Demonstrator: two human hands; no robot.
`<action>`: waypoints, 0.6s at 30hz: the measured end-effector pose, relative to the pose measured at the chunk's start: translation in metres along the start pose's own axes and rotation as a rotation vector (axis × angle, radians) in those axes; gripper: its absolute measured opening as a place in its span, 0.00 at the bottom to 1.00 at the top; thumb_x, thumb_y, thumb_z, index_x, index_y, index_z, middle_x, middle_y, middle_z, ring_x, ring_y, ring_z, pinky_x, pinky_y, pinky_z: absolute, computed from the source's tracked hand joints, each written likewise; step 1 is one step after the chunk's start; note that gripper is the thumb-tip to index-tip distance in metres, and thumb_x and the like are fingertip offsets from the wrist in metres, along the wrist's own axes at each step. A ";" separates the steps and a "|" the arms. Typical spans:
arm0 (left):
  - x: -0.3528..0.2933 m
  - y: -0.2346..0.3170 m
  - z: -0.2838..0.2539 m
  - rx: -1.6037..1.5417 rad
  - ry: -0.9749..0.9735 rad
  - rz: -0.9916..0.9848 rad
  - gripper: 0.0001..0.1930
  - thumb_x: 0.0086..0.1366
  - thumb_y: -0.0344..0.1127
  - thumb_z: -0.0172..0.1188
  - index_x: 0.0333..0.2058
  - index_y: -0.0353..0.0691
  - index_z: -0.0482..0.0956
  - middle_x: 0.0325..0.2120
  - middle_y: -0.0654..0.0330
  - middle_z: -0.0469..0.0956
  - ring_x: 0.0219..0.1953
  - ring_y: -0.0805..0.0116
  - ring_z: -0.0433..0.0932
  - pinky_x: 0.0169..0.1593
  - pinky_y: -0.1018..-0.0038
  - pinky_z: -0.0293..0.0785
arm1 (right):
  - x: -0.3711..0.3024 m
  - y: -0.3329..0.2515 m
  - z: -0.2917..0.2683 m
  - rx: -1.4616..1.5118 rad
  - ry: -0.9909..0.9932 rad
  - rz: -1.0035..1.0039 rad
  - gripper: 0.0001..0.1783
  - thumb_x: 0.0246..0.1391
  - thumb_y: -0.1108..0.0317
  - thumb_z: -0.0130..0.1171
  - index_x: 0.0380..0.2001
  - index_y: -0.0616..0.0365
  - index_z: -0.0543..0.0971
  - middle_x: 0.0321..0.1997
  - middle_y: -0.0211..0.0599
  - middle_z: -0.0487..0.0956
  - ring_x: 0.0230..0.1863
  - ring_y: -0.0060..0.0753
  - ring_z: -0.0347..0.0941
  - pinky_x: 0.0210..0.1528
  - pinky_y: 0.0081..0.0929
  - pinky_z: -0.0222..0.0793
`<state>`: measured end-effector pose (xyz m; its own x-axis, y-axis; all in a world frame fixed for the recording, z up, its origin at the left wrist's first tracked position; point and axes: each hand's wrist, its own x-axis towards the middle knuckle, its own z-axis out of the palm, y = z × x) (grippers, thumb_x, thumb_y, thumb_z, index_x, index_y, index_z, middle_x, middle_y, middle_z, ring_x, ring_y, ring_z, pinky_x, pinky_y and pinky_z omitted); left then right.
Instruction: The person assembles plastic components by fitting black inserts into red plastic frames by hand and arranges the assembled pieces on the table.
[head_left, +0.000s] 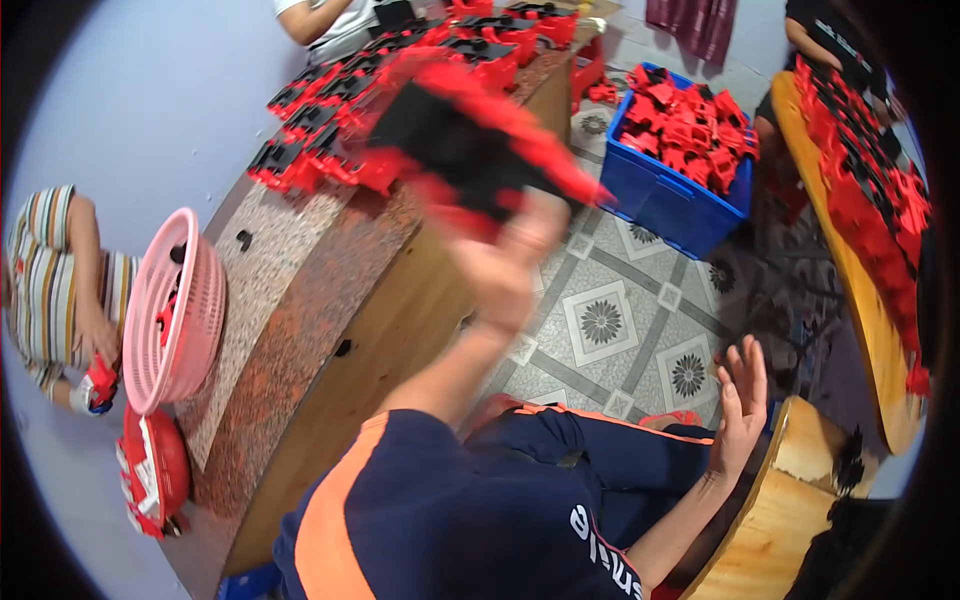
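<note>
One long counter (300,300) with a speckled stone top runs off to the left of the raised left hand (505,262). Beyond that hand, the counter's far end carries a spread of red and black plastic parts (320,120), too many and too blurred to count. A second counter (870,320), wooden and curved, stands past the right hand (742,405) and bears its own row of the same parts. One blue crate (660,195) full of red parts sits on the tiled floor (620,320), beyond and between the two hands. One pink basket (175,310) leans at the counter's edge, well to the left of the left hand. The left hand is closed around one red and black part (470,150), held up and blurred, directly above the fingers. The right hand is open and holds nothing, fingers spread, just over a round wooden stool (790,500).
</note>
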<state>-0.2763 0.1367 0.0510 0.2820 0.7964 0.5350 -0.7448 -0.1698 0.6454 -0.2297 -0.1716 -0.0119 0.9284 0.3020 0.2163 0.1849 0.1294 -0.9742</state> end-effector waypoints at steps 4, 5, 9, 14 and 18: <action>0.077 0.078 -0.115 0.222 0.427 0.022 0.17 0.59 0.31 0.63 0.48 0.41 0.73 0.40 0.59 0.79 0.42 0.68 0.80 0.43 0.70 0.79 | -0.010 0.022 -0.002 -0.018 0.028 0.150 0.25 0.60 0.74 0.53 0.61 0.65 0.67 0.64 0.43 0.69 0.61 0.35 0.68 0.59 0.31 0.66; 0.085 0.091 -0.146 0.239 0.457 -0.081 0.15 0.59 0.32 0.63 0.45 0.42 0.76 0.39 0.58 0.80 0.41 0.67 0.80 0.41 0.70 0.80 | -0.015 0.024 -0.005 -0.011 0.025 0.164 0.25 0.60 0.74 0.54 0.60 0.65 0.68 0.63 0.43 0.70 0.60 0.35 0.69 0.58 0.30 0.67; 0.112 0.087 -0.221 0.186 0.429 -0.483 0.13 0.58 0.31 0.63 0.43 0.41 0.76 0.38 0.57 0.81 0.40 0.60 0.80 0.46 0.61 0.79 | -0.036 0.023 -0.017 -0.028 0.125 0.199 0.23 0.60 0.74 0.54 0.59 0.66 0.70 0.60 0.43 0.72 0.58 0.33 0.71 0.57 0.29 0.68; 0.144 0.046 -0.241 0.027 0.187 -0.791 0.20 0.59 0.35 0.64 0.50 0.38 0.73 0.47 0.53 0.78 0.49 0.56 0.77 0.55 0.56 0.73 | -0.065 0.002 -0.019 -0.030 0.282 0.234 0.20 0.58 0.75 0.53 0.55 0.66 0.74 0.55 0.41 0.76 0.54 0.29 0.73 0.54 0.23 0.68; 0.228 0.061 -0.393 0.705 -0.292 -0.395 0.28 0.61 0.37 0.60 0.59 0.38 0.66 0.57 0.50 0.69 0.57 0.52 0.68 0.57 0.59 0.71 | -0.078 0.022 0.000 0.013 0.214 0.165 0.19 0.58 0.75 0.53 0.53 0.66 0.75 0.51 0.38 0.79 0.51 0.25 0.74 0.54 0.21 0.68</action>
<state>-0.4953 0.5361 -0.0014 0.6576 0.7085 0.2560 -0.0364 -0.3095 0.9502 -0.2980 -0.1923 -0.0506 0.9929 0.1135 0.0351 0.0229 0.1073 -0.9940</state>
